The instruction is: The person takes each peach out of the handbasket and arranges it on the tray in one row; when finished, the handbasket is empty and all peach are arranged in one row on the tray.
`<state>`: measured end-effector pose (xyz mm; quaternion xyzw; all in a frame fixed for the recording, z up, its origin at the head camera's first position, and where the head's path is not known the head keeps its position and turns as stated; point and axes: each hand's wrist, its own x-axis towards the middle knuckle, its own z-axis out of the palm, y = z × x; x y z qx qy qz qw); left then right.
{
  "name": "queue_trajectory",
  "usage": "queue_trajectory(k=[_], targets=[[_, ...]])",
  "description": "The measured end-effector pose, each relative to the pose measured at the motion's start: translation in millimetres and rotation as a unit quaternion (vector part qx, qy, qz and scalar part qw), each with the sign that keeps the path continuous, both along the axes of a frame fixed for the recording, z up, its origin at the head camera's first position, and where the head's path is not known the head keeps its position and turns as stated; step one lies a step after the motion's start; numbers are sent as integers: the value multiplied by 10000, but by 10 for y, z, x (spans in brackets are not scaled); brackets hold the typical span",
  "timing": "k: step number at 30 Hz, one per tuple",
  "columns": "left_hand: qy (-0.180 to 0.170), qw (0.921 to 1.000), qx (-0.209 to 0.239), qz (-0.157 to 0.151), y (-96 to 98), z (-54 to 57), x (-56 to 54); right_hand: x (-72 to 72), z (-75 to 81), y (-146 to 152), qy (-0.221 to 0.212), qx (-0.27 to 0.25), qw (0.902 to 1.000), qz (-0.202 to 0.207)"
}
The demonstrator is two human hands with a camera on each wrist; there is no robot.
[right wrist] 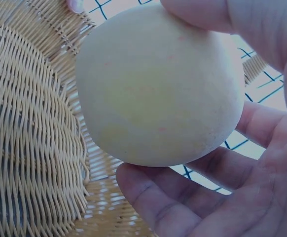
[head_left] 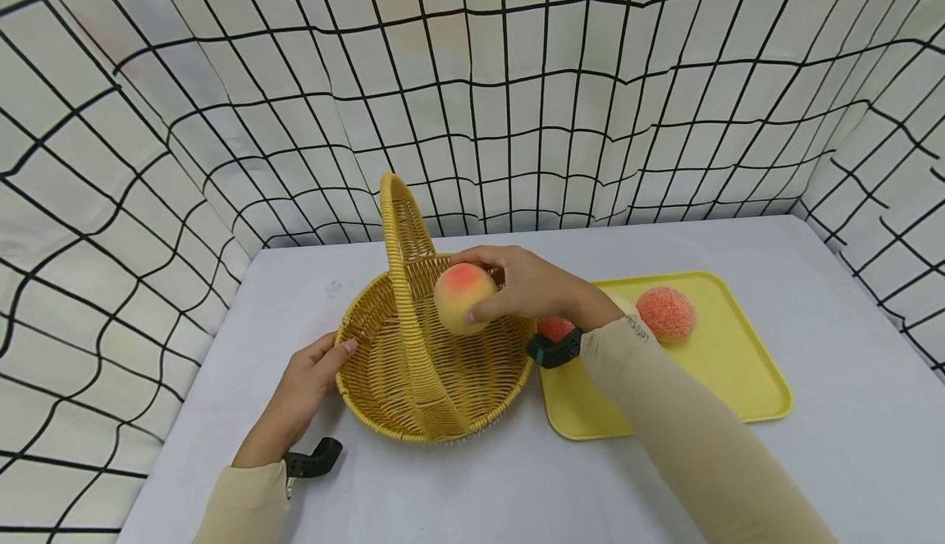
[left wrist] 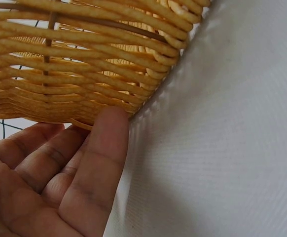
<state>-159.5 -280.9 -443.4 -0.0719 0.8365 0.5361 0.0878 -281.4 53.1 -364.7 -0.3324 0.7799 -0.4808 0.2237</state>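
A peach (head_left: 465,299) with a red-orange blush is held in my right hand (head_left: 526,283), over the right half of a yellow wicker basket (head_left: 487,380). The right wrist view has the thumb (right wrist: 197,12) on one side of the peach and curled fingers (right wrist: 158,197) on the other. At the basket's left rim, my left hand (head_left: 304,380) grips the edge with thumb and fingers. Close up in the left wrist view, its thumb (left wrist: 106,153) lies against the weave. The basket's tall handle (head_left: 406,314) arches upright, left of the peach.
Right of the basket, a yellow tray (head_left: 731,380) lies on the white table (head_left: 472,495). It carries a rough coral-red round fruit (head_left: 667,314), another red one (head_left: 555,329) and a pale thing (head_left: 623,304), the latter two partly hidden by my right arm. Black-gridded white curtains surround the table's back and sides.
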Motion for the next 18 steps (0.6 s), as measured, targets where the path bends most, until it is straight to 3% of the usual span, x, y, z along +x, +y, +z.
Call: queue_trajectory(k=[18], targets=[[-24, 10000, -62, 23, 4, 9, 7, 7, 10, 355, -102, 19, 9991, -407]])
